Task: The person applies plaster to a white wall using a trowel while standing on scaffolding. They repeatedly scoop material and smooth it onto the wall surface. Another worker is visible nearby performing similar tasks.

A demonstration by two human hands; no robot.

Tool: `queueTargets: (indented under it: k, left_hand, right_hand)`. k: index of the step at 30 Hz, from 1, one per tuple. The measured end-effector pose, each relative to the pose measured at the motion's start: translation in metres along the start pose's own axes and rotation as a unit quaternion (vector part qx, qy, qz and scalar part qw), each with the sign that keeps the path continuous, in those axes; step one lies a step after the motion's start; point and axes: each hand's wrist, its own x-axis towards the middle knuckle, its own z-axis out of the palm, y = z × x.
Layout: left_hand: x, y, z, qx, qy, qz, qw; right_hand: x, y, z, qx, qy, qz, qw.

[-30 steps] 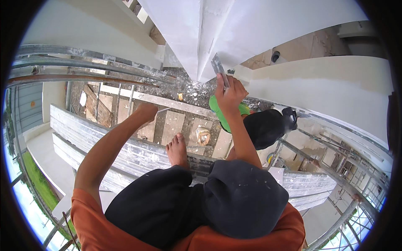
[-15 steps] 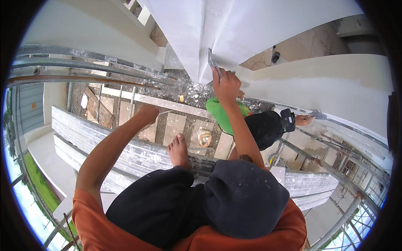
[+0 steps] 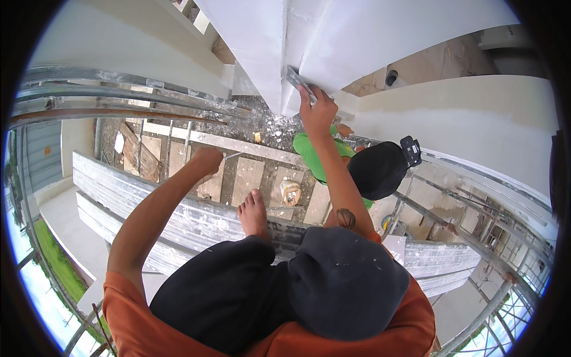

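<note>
My right hand [image 3: 319, 112] is wrapped round a putty knife [image 3: 295, 78], its wide metal blade lying against the recessed strip of the white column [image 3: 309, 38]. Lower down and to the left, my left hand [image 3: 207, 160] makes a fist. A thin metal blade [image 3: 234, 155] sticks out of that fist, seen nearly edge-on; its handle is hidden in my fingers. Below my right forearm, a co-worker in a green shirt [image 3: 309, 156] and black cap [image 3: 383, 171] works close to the wall.
I sit with a bare foot on spattered metal scaffold planks [image 3: 148, 193]. Scaffold pipes [image 3: 119, 92] run along the left, more pipes [image 3: 470, 238] on the right. Boards and plaster debris [image 3: 279, 128] lie far below, beside a plastic bag [image 3: 290, 193]. A low wall [image 3: 452, 113] curves off rightward.
My right hand has shifted slightly left, and the putty knife's blade has turned and dropped along the column. The co-worker's outstretched hand with a blade has left the right wall. My left hand stays put.
</note>
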Motion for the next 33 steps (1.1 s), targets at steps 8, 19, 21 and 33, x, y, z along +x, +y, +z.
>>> queueTargets:
  k: [8, 19, 21, 33]
  left_hand:
    - [0.002, 0.003, 0.0, 0.017, -0.018, -0.006, 1.0]
    - [0.006, 0.01, -0.005, 0.01, -0.003, 0.005, 1.0]
    - [0.009, 0.014, -0.006, 0.007, -0.009, 0.002, 1.0]
    - [-0.001, 0.021, -0.009, 0.032, -0.024, 0.007, 0.999]
  right_hand:
    - [-0.013, -0.005, -0.032, 0.011, 0.017, -0.025, 0.999]
    - [-0.006, -0.006, -0.014, -0.008, 0.042, -0.05, 0.998]
    - [0.006, 0.001, 0.005, -0.01, 0.046, -0.051, 0.998]
    - [0.001, -0.003, -0.007, -0.042, 0.029, -0.05, 0.997]
